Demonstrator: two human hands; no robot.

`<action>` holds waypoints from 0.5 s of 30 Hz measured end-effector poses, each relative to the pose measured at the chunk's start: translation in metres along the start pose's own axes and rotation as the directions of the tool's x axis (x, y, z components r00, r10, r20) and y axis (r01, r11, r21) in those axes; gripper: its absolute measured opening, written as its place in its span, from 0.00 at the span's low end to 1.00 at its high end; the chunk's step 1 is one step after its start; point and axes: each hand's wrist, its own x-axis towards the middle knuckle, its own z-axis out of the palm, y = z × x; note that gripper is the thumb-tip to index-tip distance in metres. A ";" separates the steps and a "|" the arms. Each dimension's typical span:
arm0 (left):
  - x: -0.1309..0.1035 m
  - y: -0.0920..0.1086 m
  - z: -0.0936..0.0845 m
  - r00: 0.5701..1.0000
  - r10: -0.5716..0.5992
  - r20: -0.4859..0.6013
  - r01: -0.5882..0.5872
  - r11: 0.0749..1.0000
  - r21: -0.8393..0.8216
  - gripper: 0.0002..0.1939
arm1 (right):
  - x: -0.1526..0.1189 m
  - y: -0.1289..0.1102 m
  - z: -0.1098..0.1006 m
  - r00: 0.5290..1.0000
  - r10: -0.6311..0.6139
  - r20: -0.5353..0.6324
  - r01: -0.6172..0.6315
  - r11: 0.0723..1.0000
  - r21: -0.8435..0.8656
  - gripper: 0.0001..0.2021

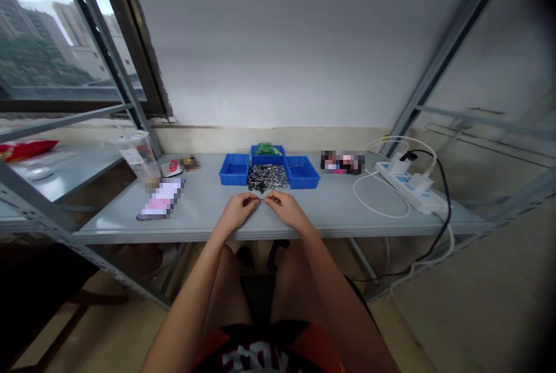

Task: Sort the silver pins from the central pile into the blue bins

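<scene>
My left hand (241, 209) and my right hand (282, 205) meet near the table's front edge, fingertips pinched. A small thin piece (261, 199) spans the gap between them; it looks metallic, but its exact kind is too small to tell. Just beyond my fingers lies a pile of small, thin silver and black metal pieces (270, 176). Around the pile stand a left blue bin (234, 179), a right blue bin (304, 180) and a back blue bin (264, 160) with green packets (267, 149) in it.
A phone (161, 199) and a clear plastic container (138, 156) are on the left of the grey table (339, 216). To the right, a white power strip (410, 187) has plugs and looping cables. Metal shelf posts flank both sides.
</scene>
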 end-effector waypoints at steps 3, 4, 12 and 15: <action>0.000 -0.001 0.000 1.000 -0.003 0.005 0.003 1.000 0.003 0.13 | 0.000 0.001 0.000 1.000 0.000 -0.001 0.000 1.000 0.001 0.08; 0.000 -0.001 0.000 1.000 -0.002 0.005 0.002 1.000 0.004 0.13 | 0.000 0.001 0.000 1.000 0.000 -0.002 0.000 1.000 0.002 0.08; 0.000 -0.001 0.000 1.000 0.017 0.008 -0.017 1.000 -0.024 0.13 | 0.001 0.004 0.001 1.000 0.001 -0.002 -0.001 1.000 -0.011 0.08; 0.000 0.001 0.000 1.000 0.009 0.009 -0.009 0.999 -0.040 0.13 | 0.001 0.003 0.001 1.000 0.000 -0.008 0.000 1.000 -0.010 0.08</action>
